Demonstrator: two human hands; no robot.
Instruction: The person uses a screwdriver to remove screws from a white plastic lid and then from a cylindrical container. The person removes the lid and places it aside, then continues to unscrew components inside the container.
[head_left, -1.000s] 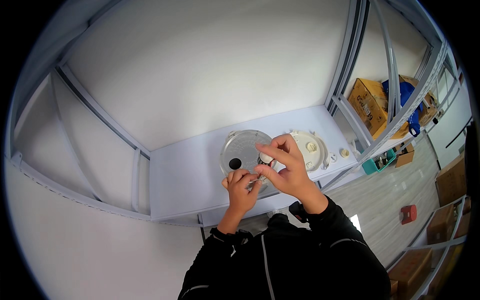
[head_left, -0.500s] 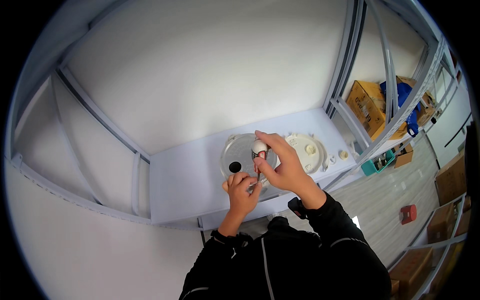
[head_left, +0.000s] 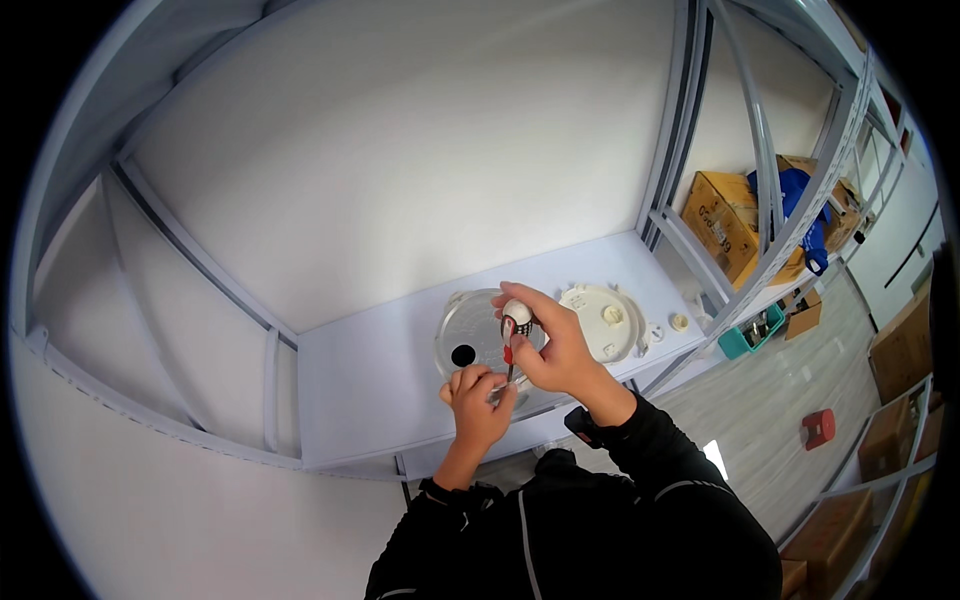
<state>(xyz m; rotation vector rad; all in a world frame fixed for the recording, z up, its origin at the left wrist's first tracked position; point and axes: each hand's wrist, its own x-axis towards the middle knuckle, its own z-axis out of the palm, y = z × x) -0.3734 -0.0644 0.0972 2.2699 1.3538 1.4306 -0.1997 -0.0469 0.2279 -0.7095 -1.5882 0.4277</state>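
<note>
My right hand point(head_left: 560, 345) is closed round a screwdriver point(head_left: 517, 322) with a white, black and red handle. Its shaft points down toward my left fingertips. Beneath both hands lies a round translucent grey plate point(head_left: 468, 318) with a dark round hole point(head_left: 463, 356) near its left side. At the plate's near edge, my left hand point(head_left: 480, 405) has its thumb and fingers bent together by the screwdriver's tip. Whatever those fingers pinch is too small and too covered to make out.
A round cream base point(head_left: 615, 340) with fittings lies right of the plate on the white shelf point(head_left: 360, 375). Beyond it is a small cream ring point(head_left: 679, 322). Metal uprights, cardboard boxes point(head_left: 722, 225) and a teal bin point(head_left: 752, 332) stand at right; a red stool point(head_left: 818, 429) is on the floor.
The view has shifted slightly. The screwdriver's handle now stands more upright and more of its red collar and shaft shows. Both hands stay at the plate's near edge.
</note>
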